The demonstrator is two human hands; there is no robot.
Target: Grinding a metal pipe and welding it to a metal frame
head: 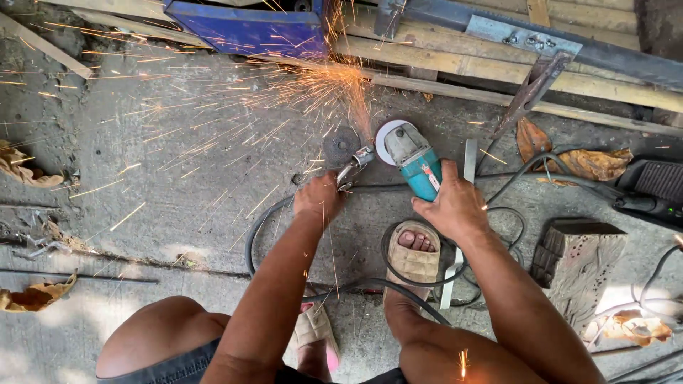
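The right hand [455, 206] is wrapping closed around the rear of a teal angle grinder [418, 165], whose long axis is running away from the person and slightly to the left, its disc guard [388, 141] pointing toward the timber at the top of the view. The left hand [320, 195] is gripping shut on a pair of pliers [354, 167], which are angling up and to the right and are pinching a small metal piece against the disc's edge; what that piece is cannot be made out. Sparks [313, 89] are fanning out up and to the left across the concrete floor [178, 185]. A dark round disc [341, 144] is lying on the floor just left of the pliers. A black cable [388, 284] is looping around the person's sandalled foot [415, 257], just below the grinder. Beyond the sparks, a blue metal frame [249, 28] is resting against wooden planks [498, 67]. To the right, a wooden block [576, 259] is standing near a black machine [654, 188], with dry leaves [594, 163] lying between them and the planks.
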